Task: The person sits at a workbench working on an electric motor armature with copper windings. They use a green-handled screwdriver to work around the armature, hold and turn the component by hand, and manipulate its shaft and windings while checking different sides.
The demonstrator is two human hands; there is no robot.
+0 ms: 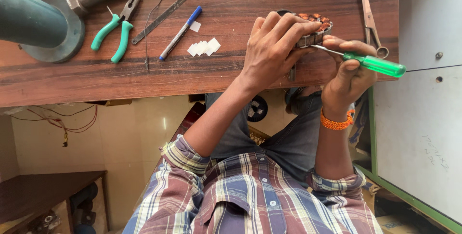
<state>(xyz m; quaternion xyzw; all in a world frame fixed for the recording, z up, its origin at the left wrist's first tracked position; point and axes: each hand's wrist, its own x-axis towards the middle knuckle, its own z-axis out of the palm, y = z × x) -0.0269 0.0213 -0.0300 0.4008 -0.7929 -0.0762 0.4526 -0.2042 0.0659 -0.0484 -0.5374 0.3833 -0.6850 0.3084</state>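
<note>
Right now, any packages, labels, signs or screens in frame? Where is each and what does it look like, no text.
Small white paper slips: a fanned cluster on the brown wooden bench, left of the left hand; squarish, blank-looking.
Single white paper square: just above that cluster, beside the blue-capped white marker pen.
Faint handwriting: on the white cabinet panel at right, below the right hand; dark scrawl.
No packages, signs or screens.

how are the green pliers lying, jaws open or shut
Shut, as far as shows: the green pliers lie flat on the wooden table, tips together, handles slightly spread.
</note>
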